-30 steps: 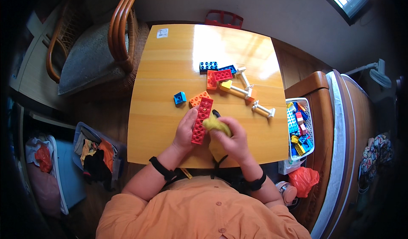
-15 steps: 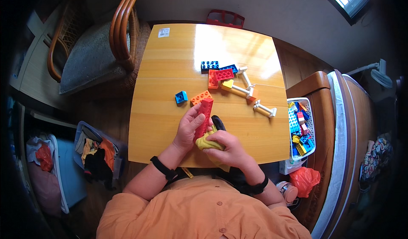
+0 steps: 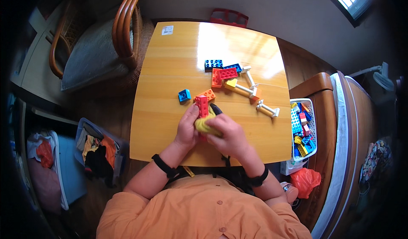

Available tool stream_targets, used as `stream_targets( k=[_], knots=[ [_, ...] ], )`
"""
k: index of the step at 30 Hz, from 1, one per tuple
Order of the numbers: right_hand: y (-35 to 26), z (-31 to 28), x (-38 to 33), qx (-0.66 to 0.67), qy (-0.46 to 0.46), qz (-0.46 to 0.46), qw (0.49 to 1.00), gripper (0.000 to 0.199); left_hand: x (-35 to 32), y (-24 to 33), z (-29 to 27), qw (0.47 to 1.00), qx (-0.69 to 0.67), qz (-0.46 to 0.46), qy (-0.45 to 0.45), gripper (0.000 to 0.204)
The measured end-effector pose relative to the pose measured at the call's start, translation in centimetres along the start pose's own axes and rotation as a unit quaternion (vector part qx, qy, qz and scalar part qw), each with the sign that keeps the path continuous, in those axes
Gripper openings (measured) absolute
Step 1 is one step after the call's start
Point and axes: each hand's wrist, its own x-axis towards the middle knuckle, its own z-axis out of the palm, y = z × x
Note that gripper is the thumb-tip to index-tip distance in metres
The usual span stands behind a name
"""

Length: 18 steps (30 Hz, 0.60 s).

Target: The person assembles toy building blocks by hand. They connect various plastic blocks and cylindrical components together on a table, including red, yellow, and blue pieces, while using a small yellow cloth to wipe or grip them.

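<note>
Red brick (image 3: 202, 106): over table (image 3: 161, 124), near side, long axis toward far edge | left hand (image 3: 186, 128): grip holds brick, thumb forward | right hand (image 3: 229, 135): grip closed around yellow cloth (image 3: 207, 127), against brick

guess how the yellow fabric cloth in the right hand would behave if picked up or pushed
The yellow fabric cloth bunches in soft folds against the long red plastic brick, so it is probably floppy. Its loose shape suggests crumpling rather than rolling when pushed. Its matte surface likely isn't slippery.
</note>
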Motion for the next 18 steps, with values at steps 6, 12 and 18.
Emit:
stream_targets(
  k=[6,12,18],
  knots=[
    [0.6,0.0,-4.1,0.025,-0.101,0.003,0.995,0.031,0.2,-0.2,-0.9,0.998,-0.07,0.004,-0.001,0.026],
    [1.4,1.0,-4.3,0.09,0.027,-0.016,0.995,0.035,0.2,0.3,-0.9,0.998,-0.057,-0.003,-0.027,0.025],
    [2.2,1.0,-4.0,0.147,0.205,0.096,0.963,0.031,0.0,0.8,-0.4,0.996,-0.085,0.005,-0.006,0.045]
  ],
)
